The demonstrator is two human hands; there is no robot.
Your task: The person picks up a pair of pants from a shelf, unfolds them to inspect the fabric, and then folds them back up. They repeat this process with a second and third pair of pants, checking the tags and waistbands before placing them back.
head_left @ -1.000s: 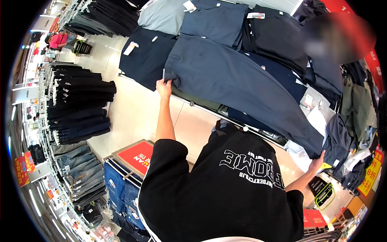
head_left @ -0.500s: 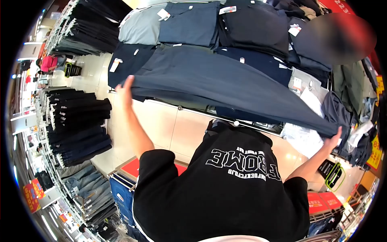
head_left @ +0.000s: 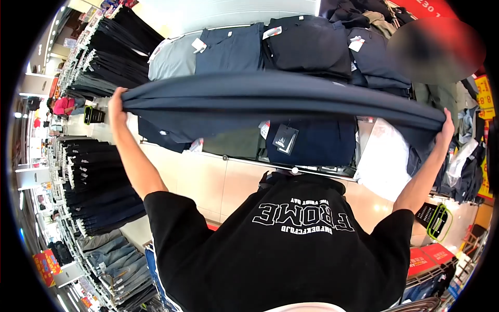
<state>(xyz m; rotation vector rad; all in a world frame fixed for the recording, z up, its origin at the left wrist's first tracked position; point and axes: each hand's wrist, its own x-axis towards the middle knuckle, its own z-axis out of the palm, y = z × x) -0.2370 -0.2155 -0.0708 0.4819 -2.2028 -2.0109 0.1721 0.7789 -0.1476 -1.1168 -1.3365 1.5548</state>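
Note:
A pair of dark blue-grey trousers (head_left: 280,96) is stretched lengthwise in the air between my two hands, above a display of folded trousers. My left hand (head_left: 118,108) is closed on one end of them at the far left. At the right, my right hand (head_left: 446,128) grips the other end. The cloth bows upward in the middle and hangs in long folds. Under it lie navy folded trousers (head_left: 317,143) with a black hang tag (head_left: 287,139), plus an olive folded pair (head_left: 231,141).
More folded trousers (head_left: 309,47) with tags line the back row. White plastic wrapping (head_left: 383,161) hangs at the front right. Racks of hanging trousers (head_left: 101,182) stand to the left. A black basket with a green rim (head_left: 435,221) is on the floor at right; a person in pink (head_left: 63,106) is far left.
Both hands have risen and moved outward, the left toward the left, the right upward. The trousers between them are lifted off the display and pulled straighter.

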